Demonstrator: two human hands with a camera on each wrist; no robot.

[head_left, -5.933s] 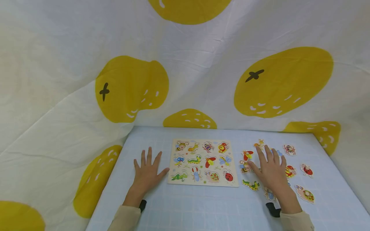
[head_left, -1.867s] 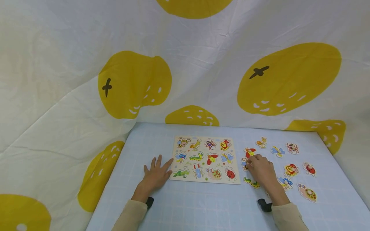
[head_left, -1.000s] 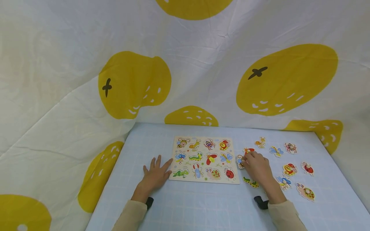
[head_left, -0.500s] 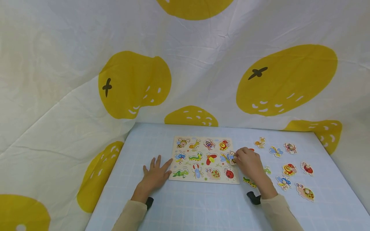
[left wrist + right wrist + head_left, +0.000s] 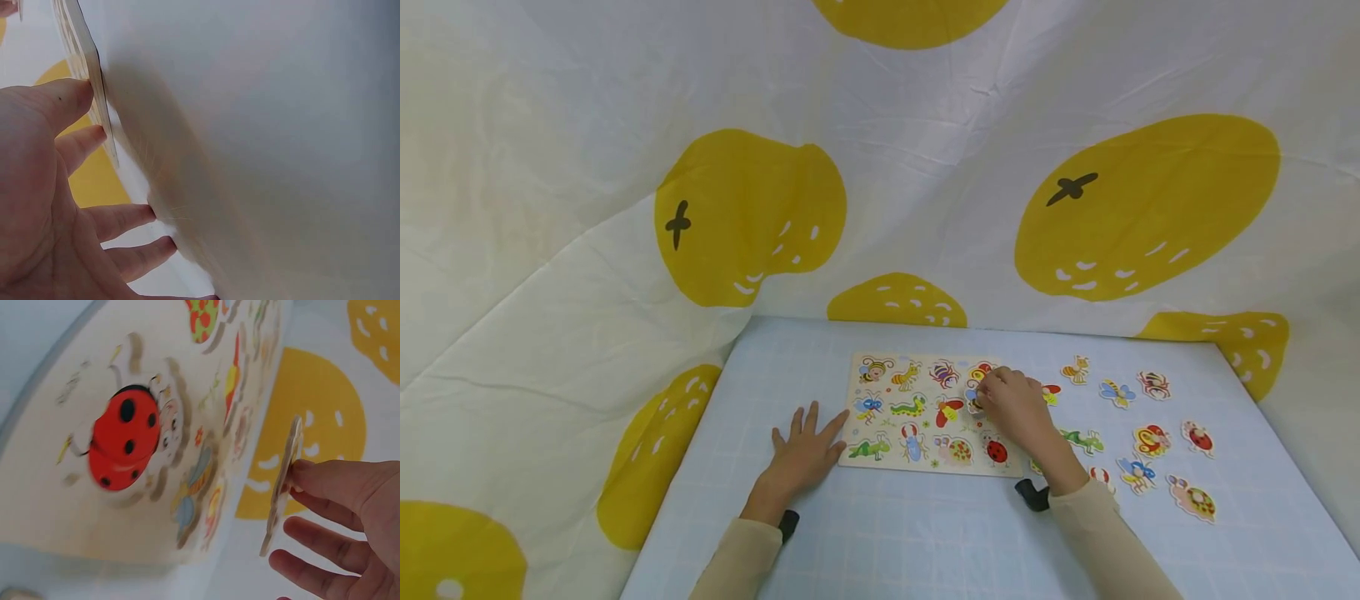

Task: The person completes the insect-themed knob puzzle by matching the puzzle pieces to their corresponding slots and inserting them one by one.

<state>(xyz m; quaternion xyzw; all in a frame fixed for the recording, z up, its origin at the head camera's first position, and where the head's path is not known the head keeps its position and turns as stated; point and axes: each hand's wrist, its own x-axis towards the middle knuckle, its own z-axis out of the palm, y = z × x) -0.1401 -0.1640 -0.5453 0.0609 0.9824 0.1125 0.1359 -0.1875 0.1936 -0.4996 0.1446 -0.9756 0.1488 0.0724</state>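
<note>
A bee puzzle piece (image 5: 973, 400) is pinched between the thumb and fingers of my right hand (image 5: 1018, 408), over the upper right part of the insect puzzle board (image 5: 922, 389). In the right wrist view the piece (image 5: 282, 494) is seen edge-on, apart from the board (image 5: 56, 506) with its printed ladybug recess (image 5: 127, 439). My left hand (image 5: 801, 462) lies with fingers spread beside the board's left edge. In the left wrist view two digits of that hand (image 5: 37, 181) touch the board's edge (image 5: 94, 69), while other fingertips meet the tabletop.
Right of the board lie several loose insect pieces, among them a grasshopper (image 5: 1084, 441), a snail (image 5: 1192, 498), a ladybug (image 5: 1197, 438), a spider (image 5: 1153, 385) and a dragonfly (image 5: 1117, 394). A white curtain with yellow fruit (image 5: 1138, 208) hangs behind the table (image 5: 887, 533).
My right hand has picked up the bee piece from among the loose pieces and carried it left, over the board. Earlier, my left hand came to the board's left edge; lately it stays still.
</note>
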